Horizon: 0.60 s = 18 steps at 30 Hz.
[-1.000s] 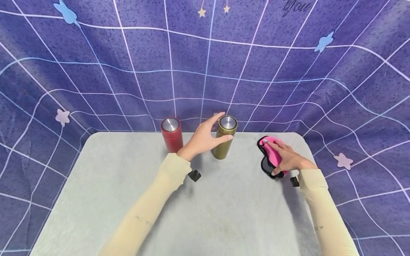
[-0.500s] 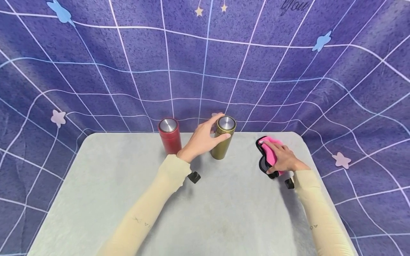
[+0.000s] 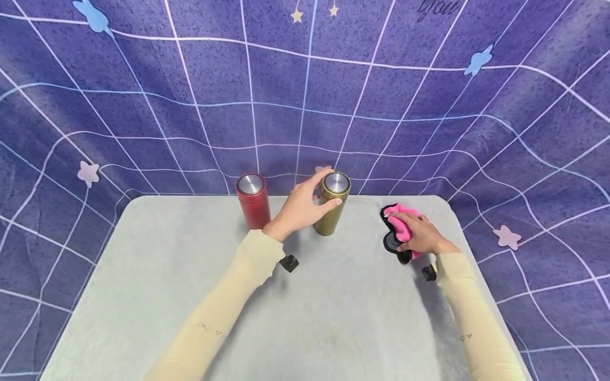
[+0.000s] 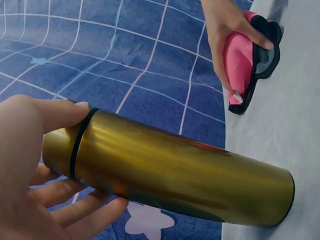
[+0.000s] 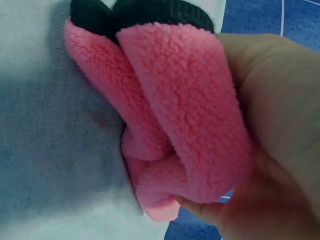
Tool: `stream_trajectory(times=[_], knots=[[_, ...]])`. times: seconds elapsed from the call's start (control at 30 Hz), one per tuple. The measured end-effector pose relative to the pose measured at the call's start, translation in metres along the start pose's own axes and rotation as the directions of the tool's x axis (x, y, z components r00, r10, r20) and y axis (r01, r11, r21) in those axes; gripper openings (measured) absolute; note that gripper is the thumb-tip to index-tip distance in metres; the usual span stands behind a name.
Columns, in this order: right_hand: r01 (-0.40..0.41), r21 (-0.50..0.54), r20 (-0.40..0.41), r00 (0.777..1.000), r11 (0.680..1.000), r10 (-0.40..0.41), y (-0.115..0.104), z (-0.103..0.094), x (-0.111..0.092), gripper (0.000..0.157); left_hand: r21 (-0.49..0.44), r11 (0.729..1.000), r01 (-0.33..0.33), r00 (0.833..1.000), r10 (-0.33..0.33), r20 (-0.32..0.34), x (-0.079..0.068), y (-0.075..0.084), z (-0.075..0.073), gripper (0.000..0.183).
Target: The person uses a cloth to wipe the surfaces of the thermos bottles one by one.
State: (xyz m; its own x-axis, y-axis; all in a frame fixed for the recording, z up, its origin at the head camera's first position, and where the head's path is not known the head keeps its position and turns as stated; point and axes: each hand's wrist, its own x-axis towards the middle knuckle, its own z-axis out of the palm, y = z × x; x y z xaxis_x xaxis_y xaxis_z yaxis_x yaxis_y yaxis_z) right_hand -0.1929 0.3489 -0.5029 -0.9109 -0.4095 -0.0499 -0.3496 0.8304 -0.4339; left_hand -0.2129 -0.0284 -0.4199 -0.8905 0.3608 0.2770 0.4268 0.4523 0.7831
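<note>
In the head view, my left hand [image 3: 303,203] holds a gold vacuum flask [image 3: 329,219] near its top, thumb in front and fingers round behind. The flask stands upright on the table with its silver lid top uncovered. The left wrist view shows the thumb [image 4: 75,114] by the dark ring under the lid of the flask [image 4: 190,172]. My right hand [image 3: 424,233] grips a pink fleece piece with black trim [image 3: 402,225] at the table's right side. In the right wrist view this fleece piece [image 5: 185,100] is folded into a loop, partly hidden by the hand.
A red vacuum flask [image 3: 254,206] with a silver lid stands left of my left hand, its lower part behind the wrist. The pale grey table [image 3: 324,312] ends at a purple curtain [image 3: 281,116] with a grid pattern. Black wrist mounts show under both sleeves.
My right hand has closed further, and the pink fleece piece is now bunched and folded where it lay flatter. It has shifted slightly left. The left hand and gold vacuum flask keep their place.
</note>
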Motion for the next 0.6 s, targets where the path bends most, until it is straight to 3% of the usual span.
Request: stream_trajectory(times=[0.17,0.4,0.6], knots=[[0.015,0.009,-0.057,0.998,1.0,-0.015,0.0033,0.002,0.0004,0.093,0.009,1.0,-0.003,1.0,0.004,-0.009,-0.0026,-0.0011,-0.0005,0.076],[-0.055,0.017,-0.174,0.983,0.998,0.057,0.0015,0.0005,-0.0021,0.081,-0.014,1.0,-0.019,0.999,0.018,-0.037,-0.0045,-0.0012,0.0015,0.074],[-0.185,0.029,-0.156,0.97,0.982,0.187,0.0015,0.001,-0.005,0.101,-0.029,0.999,-0.031,0.999,0.029,-0.039,-0.0061,-0.0013,0.0017,0.073]])
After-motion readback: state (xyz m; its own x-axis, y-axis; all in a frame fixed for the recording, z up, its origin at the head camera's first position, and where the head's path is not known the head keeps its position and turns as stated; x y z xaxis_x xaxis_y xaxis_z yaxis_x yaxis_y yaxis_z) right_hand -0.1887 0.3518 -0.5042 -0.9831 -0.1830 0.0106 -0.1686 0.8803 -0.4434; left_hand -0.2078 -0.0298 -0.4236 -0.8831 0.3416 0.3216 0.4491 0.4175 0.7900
